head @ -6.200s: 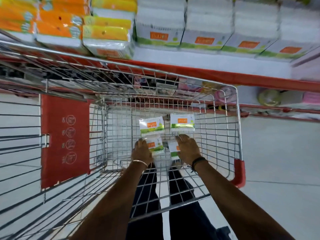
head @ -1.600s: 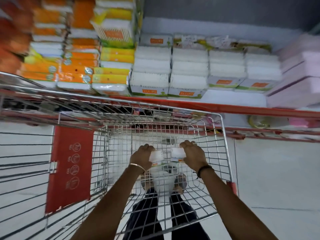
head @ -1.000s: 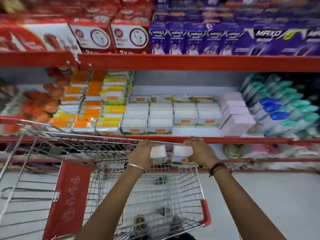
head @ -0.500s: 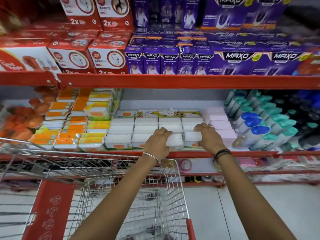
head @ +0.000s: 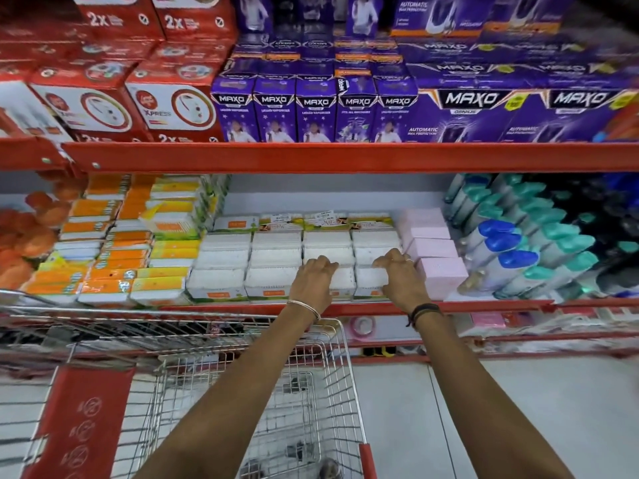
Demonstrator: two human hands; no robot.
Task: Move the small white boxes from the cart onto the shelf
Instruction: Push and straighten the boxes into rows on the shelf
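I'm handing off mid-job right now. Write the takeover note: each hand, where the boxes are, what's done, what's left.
Left hand: grip closed on a small white box, setting it at the shelf front.
Right hand: closed on another white box, beside the pink boxes.
Done: both boxes are at the white stacks, not yet released.
Left: let go, square them up. The cart basket shows no white boxes, though part is hidden.

Red steel shelf rails span the frame. Red boxes at 11 o'clock, purple MAXO cartons at 12 o'clock. Blue- and teal-capped bottles at 3 o'clock. Pale tiled floor at 5 o'clock.
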